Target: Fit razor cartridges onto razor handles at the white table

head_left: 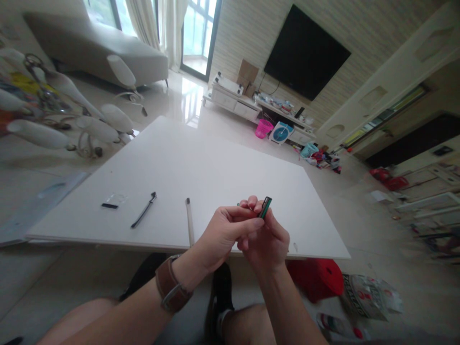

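Over the white table (215, 163)
The left hand (225, 234) and right hand (268, 244) pinch a small green-black piece (266, 207). A pale stick (190, 223) lies near the left hand.

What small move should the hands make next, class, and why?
Probably ease the left hand back slightly while the right hand supports the small green-and-black piece, since both hands crowd around its lower end, hiding that part from view.
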The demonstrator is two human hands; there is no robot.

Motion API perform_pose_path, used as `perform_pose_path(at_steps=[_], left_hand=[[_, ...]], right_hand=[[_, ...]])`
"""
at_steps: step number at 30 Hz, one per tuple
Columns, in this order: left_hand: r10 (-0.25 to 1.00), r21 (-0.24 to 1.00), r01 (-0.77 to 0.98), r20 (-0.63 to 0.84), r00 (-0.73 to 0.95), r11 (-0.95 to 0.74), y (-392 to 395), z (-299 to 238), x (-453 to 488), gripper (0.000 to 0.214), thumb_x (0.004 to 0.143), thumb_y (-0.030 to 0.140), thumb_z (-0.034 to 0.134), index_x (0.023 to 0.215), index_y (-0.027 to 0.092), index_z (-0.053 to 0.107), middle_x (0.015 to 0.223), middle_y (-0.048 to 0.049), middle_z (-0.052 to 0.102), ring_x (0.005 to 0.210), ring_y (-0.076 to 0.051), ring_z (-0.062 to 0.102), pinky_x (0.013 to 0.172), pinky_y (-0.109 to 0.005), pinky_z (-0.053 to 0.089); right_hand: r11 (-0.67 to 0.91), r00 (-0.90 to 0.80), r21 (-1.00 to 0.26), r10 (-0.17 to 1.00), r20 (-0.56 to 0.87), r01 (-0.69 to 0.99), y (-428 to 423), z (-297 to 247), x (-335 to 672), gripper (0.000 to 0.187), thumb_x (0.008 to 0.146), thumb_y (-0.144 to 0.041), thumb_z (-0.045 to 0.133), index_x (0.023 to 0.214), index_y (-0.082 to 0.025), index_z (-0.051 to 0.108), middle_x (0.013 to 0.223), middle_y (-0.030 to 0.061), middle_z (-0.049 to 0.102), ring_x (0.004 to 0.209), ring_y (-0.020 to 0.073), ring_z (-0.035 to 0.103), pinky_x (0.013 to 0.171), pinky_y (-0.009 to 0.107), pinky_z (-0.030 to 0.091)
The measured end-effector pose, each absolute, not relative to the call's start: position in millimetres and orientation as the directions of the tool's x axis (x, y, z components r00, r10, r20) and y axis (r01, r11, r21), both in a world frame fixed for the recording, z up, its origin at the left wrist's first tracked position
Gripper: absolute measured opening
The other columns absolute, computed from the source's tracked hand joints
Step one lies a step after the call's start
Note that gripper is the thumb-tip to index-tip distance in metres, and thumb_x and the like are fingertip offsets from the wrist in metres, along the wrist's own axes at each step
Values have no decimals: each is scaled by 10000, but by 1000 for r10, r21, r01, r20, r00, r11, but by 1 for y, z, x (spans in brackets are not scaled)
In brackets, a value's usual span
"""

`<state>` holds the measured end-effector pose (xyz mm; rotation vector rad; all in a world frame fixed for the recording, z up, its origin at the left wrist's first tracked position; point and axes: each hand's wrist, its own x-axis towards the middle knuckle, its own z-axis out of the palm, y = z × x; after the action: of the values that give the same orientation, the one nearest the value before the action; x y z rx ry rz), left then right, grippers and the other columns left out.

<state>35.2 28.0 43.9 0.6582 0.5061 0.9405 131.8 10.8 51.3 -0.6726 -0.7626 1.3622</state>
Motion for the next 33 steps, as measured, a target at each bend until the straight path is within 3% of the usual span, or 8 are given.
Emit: perform_pose_path(at_steps=[18, 22, 25, 31, 33], left_hand=[[854, 675, -595, -102, 511, 437, 29, 39, 36, 249, 636, 284, 877, 759, 106, 755, 552, 13, 576, 379, -33, 430, 368, -144, 285], [854, 667, -604, -96, 511, 436, 28, 39, 36, 223, 627, 268, 883, 696, 117, 733, 522, 26, 555, 369, -34, 425, 371, -149, 292], [855, 680, -592, -99, 510, 432, 28, 40, 36, 226, 634, 283, 878, 688, 123, 728, 491, 31, 538, 357, -37, 413, 364, -153, 276], [866, 668, -608, -113, 487, 429, 28, 43, 36, 261, 613, 316, 874, 664, 119, 711, 457, 28, 526, 360, -36, 399, 382, -153, 250], [861, 671, -604, -105, 497, 430, 28, 43, 36, 255, 627, 320, 860, 663, 118, 709, 449, 24, 525, 364, -34, 392, 393, -154, 241]], right_hand=[[67, -1, -776, 996, 88, -627, 13, 49, 134, 194, 800, -377, 751, 760, -197, 690, 904, 43, 574, 877, 174, 622, 381, 157, 447], [68, 22, -749, 997, 71, -659, 12, 48, 135, 213, 829, -330, 727, 682, -194, 654, 915, 25, 564, 924, 157, 590, 609, 181, 563], [77, 23, -753, 996, 81, -654, 11, 47, 134, 218, 858, -321, 690, 677, -207, 652, 913, 21, 566, 915, 166, 580, 774, 250, 582], [101, 65, -767, 995, 78, -634, 11, 49, 132, 183, 857, -314, 688, 703, -214, 680, 889, 19, 578, 903, 163, 592, 845, 262, 560], [92, 61, -766, 996, 70, -637, 12, 50, 132, 179, 842, -324, 696, 702, -212, 684, 887, 20, 581, 877, 162, 602, 800, 254, 568]])
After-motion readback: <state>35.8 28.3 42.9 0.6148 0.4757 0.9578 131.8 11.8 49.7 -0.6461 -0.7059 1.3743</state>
